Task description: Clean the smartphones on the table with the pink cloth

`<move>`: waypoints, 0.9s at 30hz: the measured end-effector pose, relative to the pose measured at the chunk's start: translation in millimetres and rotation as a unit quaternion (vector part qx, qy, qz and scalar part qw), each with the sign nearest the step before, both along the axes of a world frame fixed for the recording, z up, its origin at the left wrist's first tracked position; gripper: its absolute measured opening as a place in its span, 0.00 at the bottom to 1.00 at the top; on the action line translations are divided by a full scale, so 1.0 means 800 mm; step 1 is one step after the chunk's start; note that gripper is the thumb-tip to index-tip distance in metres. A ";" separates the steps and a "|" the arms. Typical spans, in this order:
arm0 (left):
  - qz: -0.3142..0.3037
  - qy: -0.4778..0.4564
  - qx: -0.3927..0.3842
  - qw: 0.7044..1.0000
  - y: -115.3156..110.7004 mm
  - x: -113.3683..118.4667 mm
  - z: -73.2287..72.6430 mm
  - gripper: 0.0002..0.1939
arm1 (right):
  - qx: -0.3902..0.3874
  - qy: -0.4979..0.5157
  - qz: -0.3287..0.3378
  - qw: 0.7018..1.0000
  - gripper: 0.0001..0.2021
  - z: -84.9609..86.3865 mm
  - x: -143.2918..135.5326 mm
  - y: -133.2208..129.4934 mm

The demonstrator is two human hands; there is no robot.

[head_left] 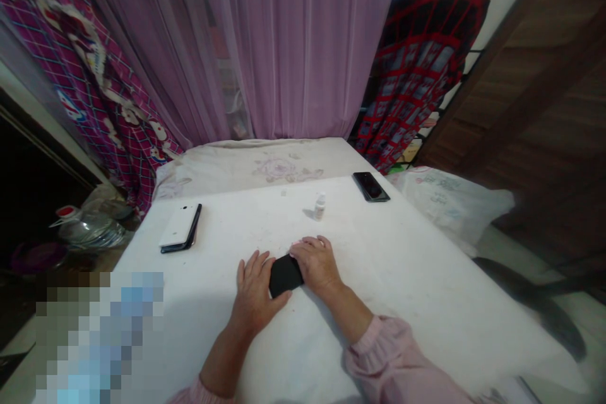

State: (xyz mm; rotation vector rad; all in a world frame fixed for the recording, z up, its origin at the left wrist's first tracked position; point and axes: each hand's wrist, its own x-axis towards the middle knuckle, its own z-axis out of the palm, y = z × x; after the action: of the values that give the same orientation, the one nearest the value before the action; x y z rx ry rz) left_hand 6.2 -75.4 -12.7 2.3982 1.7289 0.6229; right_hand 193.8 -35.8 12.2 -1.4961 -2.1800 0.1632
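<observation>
On the white tabletop, a black flat slab that looks like a phone [286, 276] lies between my hands. My left hand [255, 290] holds its left side, with the fingers along the edge and the thumb at the near edge. Over its right side bends my right hand [318, 265], fingers curled and close together at the far corner. A trace of pink shows by those fingertips, too small to name. Beyond the hands stands a small white bottle [320, 207], upright and touched by neither hand.
At the left lie stacked phones, a white one [180, 227] on top. Another dark phone or stack [370, 187] rests near the far right edge. The white table [426, 290] meets a flowered cloth [279, 167]. A plastic bag [449, 202] hangs right; a large bottle [95, 230] stands left.
</observation>
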 end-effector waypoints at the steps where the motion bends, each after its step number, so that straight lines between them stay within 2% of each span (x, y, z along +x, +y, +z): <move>1: -0.001 -0.001 0.000 1.000 0.000 0.000 0.000 0.30 | -0.002 0.006 -0.023 1.000 0.11 0.000 0.009 0.003; 4: -0.006 -0.003 0.004 1.000 0.001 -0.001 0.000 0.31 | -0.009 0.016 -0.091 0.996 0.11 0.001 0.038 0.012; 7: -0.006 0.000 0.003 1.000 0.001 -0.001 0.000 0.31 | -0.009 0.018 -0.108 0.994 0.10 0.001 0.046 0.015; 15: -0.002 0.001 -0.004 1.000 0.000 0.001 0.002 0.30 | 0.001 -0.006 0.036 0.999 0.10 0.003 -0.013 -0.006; 17: -0.002 0.000 -0.002 1.000 -0.001 0.001 0.002 0.30 | 0.000 -0.005 0.021 1.000 0.10 0.004 -0.008 -0.004; 23: -0.007 -0.005 -0.008 1.000 0.000 0.000 0.004 0.31 | 0.005 0.009 -0.105 0.994 0.10 0.001 0.040 0.014; 25: -0.006 -0.005 -0.015 1.000 0.000 0.001 0.005 0.31 | 0.005 0.006 -0.106 0.994 0.11 -0.001 0.040 0.014; 27: -0.003 -0.004 -0.017 1.000 0.000 0.002 0.006 0.31 | 0.005 0.000 -0.080 0.997 0.11 -0.002 0.028 0.009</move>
State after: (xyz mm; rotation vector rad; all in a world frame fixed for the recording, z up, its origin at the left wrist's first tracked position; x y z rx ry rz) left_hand 7.6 -75.5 -8.3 2.3738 1.7142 0.5960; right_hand 216.2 -28.9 10.4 -1.6558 -2.0477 0.0968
